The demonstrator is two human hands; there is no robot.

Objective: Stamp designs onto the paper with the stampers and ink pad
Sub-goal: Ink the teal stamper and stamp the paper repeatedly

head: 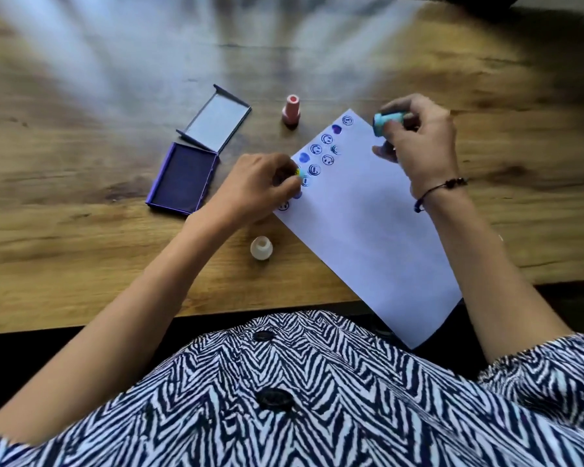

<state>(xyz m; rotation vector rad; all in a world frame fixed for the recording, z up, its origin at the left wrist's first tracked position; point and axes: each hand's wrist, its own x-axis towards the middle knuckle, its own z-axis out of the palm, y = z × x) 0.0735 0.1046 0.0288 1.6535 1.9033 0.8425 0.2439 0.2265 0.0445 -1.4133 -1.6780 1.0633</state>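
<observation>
Head view, the only one, shows a stamping job partway done: the white paper (368, 224) lies slanted on the wooden table (81, 247), with two rows of blue smiley and heart prints (321, 153) along its upper-left edge and the rest of the sheet bare. At about nine o'clock from the sheet's middle, the left hand (260, 183) pinches a small yellow-and-blue stamper (297, 172) at the paper's edge, among the prints; whether its face touches the sheet I cannot tell. At about one o'clock, the right hand (418, 143) grips a teal stamper (383, 123) tilted sideways above the paper, its face turned leftward, not pressing. My judgement is that a print is being placed or just lifted on the left, and the next move calls for inking a stamper and setting it flat on a free spot. The ink pad (184, 178) sits open at nine o'clock from the left hand, its dark blue pad exposed, the hinged lid (218, 121) lying back and empty. A pink stamper (291, 111) stands upright at twelve o'clock, and a clear cap (261, 247) rests at six o'clock, with nothing visible inside.
</observation>
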